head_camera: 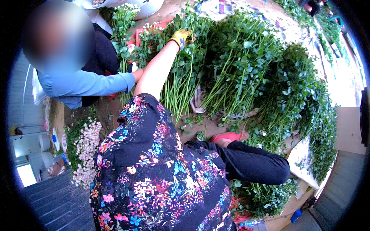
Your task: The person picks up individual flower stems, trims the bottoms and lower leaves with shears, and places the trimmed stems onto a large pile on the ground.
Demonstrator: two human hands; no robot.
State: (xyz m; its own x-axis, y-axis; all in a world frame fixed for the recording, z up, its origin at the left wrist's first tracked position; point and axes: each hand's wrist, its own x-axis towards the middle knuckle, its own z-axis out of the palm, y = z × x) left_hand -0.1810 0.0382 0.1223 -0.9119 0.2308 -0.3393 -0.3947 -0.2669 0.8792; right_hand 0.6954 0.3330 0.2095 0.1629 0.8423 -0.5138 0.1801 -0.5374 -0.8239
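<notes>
My left hand is stretched out over a bank of cut leafy stems. It wears a yellow glove with a blue flower pattern, and bare fingertips show. The fingers are closed around a long leafy flower stem, whose leafy top rises beyond the hand and whose lower end reaches down towards the ground. Under and beside it lie many more green stems, their bare ends pointing towards me. A larger heap of leafy stems spreads to the right. My right hand is out of view.
At left sits another person in a blue sleeve, an arm passing behind mine. White-flowered stems stand near them. Pale pink flowers lie at lower left. Close to my bent leg are more leafy stems and a plastic bottle.
</notes>
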